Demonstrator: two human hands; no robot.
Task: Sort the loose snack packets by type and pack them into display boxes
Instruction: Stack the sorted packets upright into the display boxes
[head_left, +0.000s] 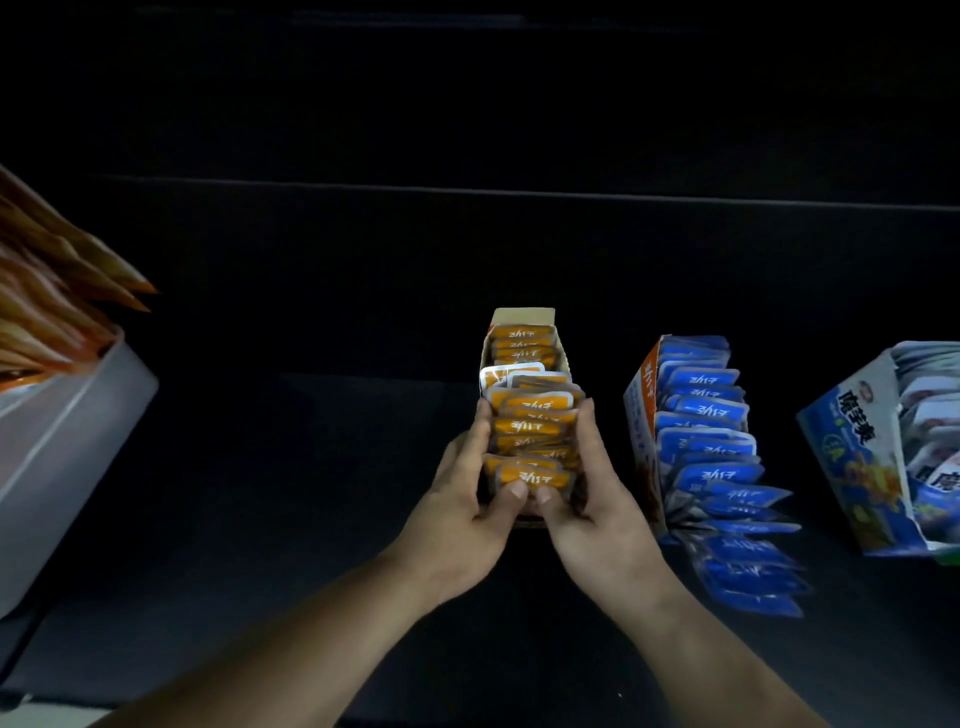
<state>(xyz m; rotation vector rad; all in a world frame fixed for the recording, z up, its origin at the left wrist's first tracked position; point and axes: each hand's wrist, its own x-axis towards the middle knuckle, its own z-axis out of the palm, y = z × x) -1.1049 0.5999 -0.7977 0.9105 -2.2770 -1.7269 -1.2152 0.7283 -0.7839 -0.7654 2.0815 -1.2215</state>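
A narrow cardboard display box (523, 316) stands in the middle of the dark table, packed with a row of orange snack packets (530, 410). My left hand (467, 493) grips the near left side of that row, thumb on the front packet. My right hand (587, 488) grips the near right side, thumb beside the left thumb. To the right, a second box (643, 410) holds blue snack packets (706, 415), and several of them spill out at its near end (748, 571).
A blue printed display box (857, 457) with mixed white and blue packets stands at the far right edge. At the left sits a white bin (67, 441) holding orange-brown packets (52, 291). The dark table surface runs around all of them.
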